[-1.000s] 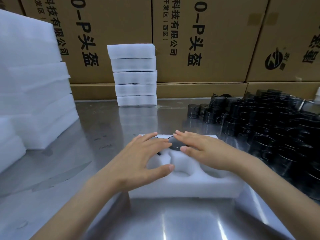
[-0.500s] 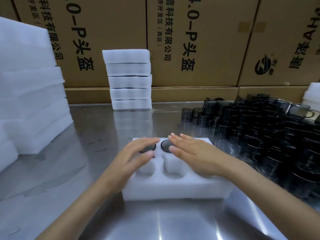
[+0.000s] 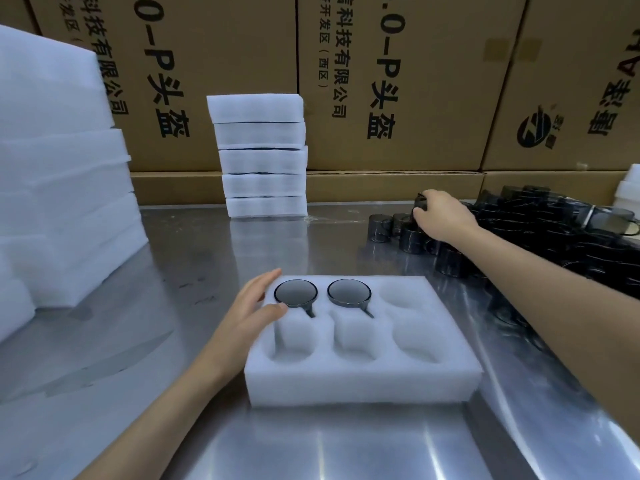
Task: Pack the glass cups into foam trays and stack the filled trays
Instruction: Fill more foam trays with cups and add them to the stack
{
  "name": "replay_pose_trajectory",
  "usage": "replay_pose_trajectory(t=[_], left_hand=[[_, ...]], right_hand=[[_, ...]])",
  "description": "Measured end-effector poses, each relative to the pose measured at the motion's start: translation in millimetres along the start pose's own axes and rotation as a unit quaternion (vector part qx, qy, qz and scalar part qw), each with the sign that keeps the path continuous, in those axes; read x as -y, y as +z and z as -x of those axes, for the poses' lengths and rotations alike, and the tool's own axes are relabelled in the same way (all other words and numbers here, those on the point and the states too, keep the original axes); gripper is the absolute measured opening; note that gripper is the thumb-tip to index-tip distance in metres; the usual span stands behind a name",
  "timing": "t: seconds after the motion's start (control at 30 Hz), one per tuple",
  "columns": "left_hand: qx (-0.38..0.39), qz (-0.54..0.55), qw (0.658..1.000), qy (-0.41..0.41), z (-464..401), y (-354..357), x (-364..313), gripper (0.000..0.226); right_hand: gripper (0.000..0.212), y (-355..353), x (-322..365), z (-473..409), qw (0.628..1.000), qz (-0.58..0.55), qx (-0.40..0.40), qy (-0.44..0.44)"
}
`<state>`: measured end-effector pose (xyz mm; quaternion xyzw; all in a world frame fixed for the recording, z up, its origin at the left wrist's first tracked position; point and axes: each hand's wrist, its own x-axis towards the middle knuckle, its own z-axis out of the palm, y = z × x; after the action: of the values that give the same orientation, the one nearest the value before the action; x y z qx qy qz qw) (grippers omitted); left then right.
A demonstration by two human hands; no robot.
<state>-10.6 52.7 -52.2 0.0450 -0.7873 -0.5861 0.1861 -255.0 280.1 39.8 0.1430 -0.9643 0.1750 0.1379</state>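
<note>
The left hand (image 3: 254,308) is laid flat at the left edge of the foam tray (image 3: 360,382), with the fingers straight and kept together and the thumb spread out on the top of the foam. The left forearm is stretched up from the lower left. The right arm is extended far forward to the right, and the right hand (image 3: 441,216) is curled, palm down, over a dark glass cup (image 3: 420,202).

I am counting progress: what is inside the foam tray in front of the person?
The foam tray holds two dark glass cups in its far row; the other four pockets look empty. Pocket bottoms under the cups are hidden.
</note>
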Motion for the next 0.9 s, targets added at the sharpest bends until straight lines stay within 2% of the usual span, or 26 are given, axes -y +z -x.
replay_pose_trajectory(t=[0.13, 0.3, 0.4, 0.6, 0.7, 0.9], left_hand=[[0.004, -0.001, 1.000, 0.012, -1, 0, 0, 0.052], [0.008, -0.006, 1.000, 0.014, -3, 0, -2, 0.052], [0.008, -0.010, 1.000, 0.015, -2, 1, -4, 0.056], [0.014, -0.013, 1.000, 0.020, -2, 2, -6, 0.055], [0.015, -0.014, 1.000, 0.018, -2, 1, -5, 0.056], [0.017, -0.011, 1.000, 0.020, -2, 2, -5, 0.056]], right_hand=[[0.036, 13, 4, -21, 0.999, 0.025, -0.003, 0.027], [0.047, 26, 8, -30, 0.996, 0.066, 0.033, 0.055], [0.049, 32, 7, -32, 0.993, 0.095, 0.029, 0.064], [0.031, 32, 7, -25, 0.987, 0.154, 0.016, 0.030], [0.024, 25, 7, -16, 0.991, 0.128, -0.025, 0.003], [0.021, 11, 9, 37, 0.984, -0.054, -0.144, -0.089]])
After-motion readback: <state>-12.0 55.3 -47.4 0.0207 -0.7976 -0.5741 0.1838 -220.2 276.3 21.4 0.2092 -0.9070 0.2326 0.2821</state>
